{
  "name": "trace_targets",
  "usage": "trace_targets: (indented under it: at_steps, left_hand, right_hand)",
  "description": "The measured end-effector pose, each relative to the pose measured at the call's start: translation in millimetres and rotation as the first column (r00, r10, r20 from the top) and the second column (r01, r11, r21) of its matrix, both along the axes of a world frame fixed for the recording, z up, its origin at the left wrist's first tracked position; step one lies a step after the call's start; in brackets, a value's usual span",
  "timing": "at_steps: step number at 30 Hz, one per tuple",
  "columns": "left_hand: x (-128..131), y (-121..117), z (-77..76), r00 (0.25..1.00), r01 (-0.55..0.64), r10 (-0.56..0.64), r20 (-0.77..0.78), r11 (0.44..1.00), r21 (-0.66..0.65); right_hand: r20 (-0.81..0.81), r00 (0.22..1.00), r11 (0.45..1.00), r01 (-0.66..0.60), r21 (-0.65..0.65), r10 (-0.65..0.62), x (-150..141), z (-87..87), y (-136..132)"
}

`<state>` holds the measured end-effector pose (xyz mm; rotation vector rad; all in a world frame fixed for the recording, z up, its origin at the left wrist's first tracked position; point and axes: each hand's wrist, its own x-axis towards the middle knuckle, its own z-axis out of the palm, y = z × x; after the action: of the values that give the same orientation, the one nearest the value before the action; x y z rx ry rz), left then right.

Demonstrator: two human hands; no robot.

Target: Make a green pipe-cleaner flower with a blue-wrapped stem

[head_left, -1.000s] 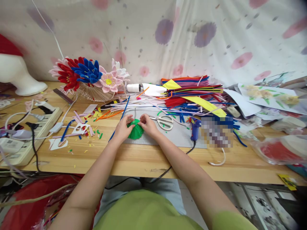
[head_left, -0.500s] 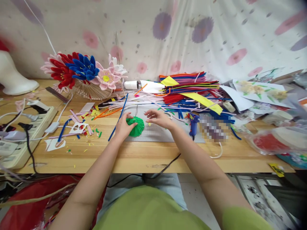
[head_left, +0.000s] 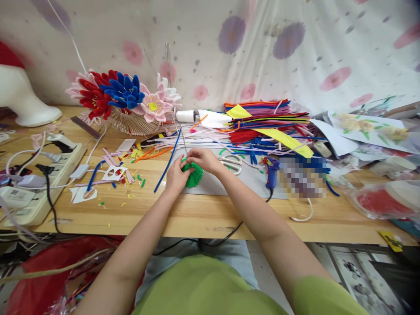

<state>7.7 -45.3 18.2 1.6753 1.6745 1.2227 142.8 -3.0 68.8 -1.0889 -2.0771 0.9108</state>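
Note:
A round, ribbed disc of green chenille stems [head_left: 194, 176] is held over the grey mat [head_left: 244, 186]. My left hand [head_left: 175, 177] grips its left side, thumb across the front. From above, my right hand [head_left: 204, 160] pinches at the disc's top edge, its fingers closed and close to the left fingertips. A thin wire stem [head_left: 184, 142] rises at that spot; whether the right fingers hold the wire or the disc's edge is hidden. White-handled scissors [head_left: 233, 165] lie just right of my right hand, and a blue glue gun [head_left: 272, 171] is farther right.
A blue chenille stem [head_left: 167, 162] lies left of the hands. Bundles of coloured stems [head_left: 262, 120] and a thread spool [head_left: 185, 116] are behind. Chenille flowers [head_left: 124, 92] stand back left, near a power strip [head_left: 62, 175]. Scraps litter the left; plastic packages [head_left: 387, 201] lie right.
My right hand has moved left and in to the top of the green disc, its fingers closing there. The scissors now show more fully. The whole view has shifted slightly.

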Motion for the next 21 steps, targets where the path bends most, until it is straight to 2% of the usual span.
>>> trace_targets:
  at_steps: [4,12,17,21]
  left_hand:
    - [0.8,-1.6,1.2,1.000,0.008,-0.007,0.029,1.000,-0.025]
    - [1.2,-3.4,-1.0,0.998,0.033,-0.033,0.060,0.999,0.010]
    - [-0.8,-1.2,3.5,0.996,-0.028,0.023,0.087,0.998,0.051]
    - [-3.3,3.7,12.2,0.995,-0.080,0.077,0.056,0.996,0.047]
  right_hand:
    - [-0.031,0.999,0.999,0.021,-0.049,-0.023,-4.7,-1.6,3.8]
    - [-0.092,0.996,0.993,0.012,-0.114,-0.022,-5.0,-1.2,3.4]
    - [-0.161,0.987,0.988,-0.026,-0.151,0.002,-2.0,-3.9,0.2]
    - [-0.285,0.958,0.991,0.003,-0.136,-0.042,12.3,-17.6,-8.5]
